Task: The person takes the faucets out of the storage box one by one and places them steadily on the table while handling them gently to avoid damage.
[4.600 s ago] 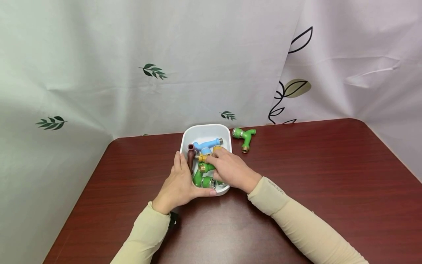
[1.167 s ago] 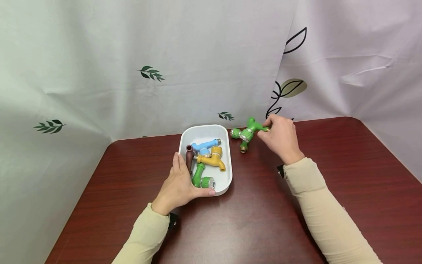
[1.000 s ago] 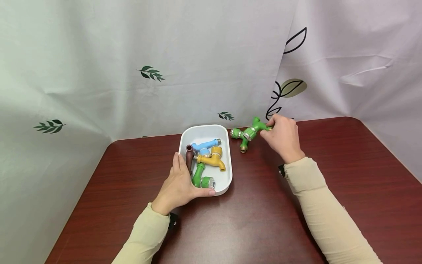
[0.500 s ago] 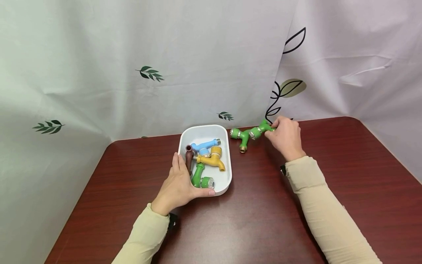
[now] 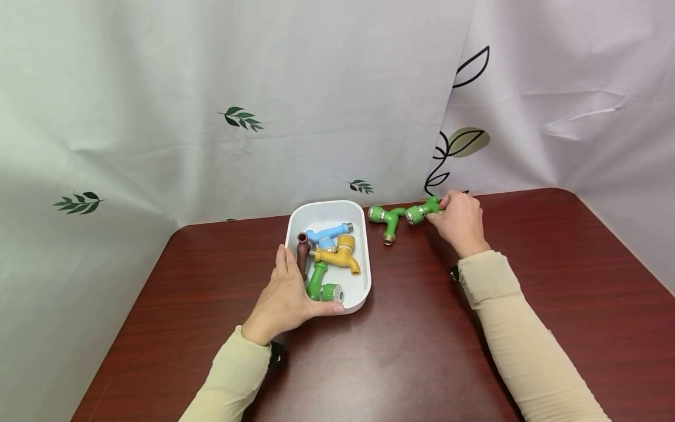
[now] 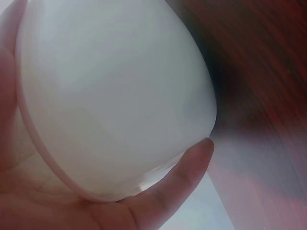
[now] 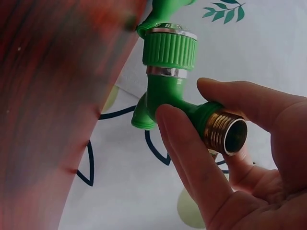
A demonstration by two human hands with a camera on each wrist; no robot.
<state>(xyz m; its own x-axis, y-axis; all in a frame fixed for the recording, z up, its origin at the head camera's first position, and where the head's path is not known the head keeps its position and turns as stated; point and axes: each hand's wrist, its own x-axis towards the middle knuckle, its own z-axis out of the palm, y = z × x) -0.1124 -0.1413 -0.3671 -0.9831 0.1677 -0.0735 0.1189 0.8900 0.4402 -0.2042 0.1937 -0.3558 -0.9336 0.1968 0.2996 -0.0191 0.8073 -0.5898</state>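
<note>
My left hand (image 5: 282, 299) lies straight-fingered along the left side of a white plastic tray (image 5: 360, 293), its thumb stretched across the near edge. Inside are a blue tap (image 5: 329, 232), a yellow tap (image 5: 337, 257), a dark brown tap (image 5: 303, 252) and a green tap (image 5: 315, 284). To the right of the tray, my right hand (image 5: 460, 221) pinches another green tap (image 7: 163, 91) near its brass threaded end, knob pointing left. A matching green tap (image 5: 391, 220) lies on the table just left of it. Whether these two touch, I cannot tell.
The dark red wooden table (image 5: 401, 351) reaches back to a pale curtain (image 5: 295, 117) with leaf prints. Both the tray and the loose taps are near the table's back edge.
Earlier my right hand was inside the tray. It has carried a green tap out and, over the last second, shifted it right and lower, off the first green tap. My left hand stays put.
</note>
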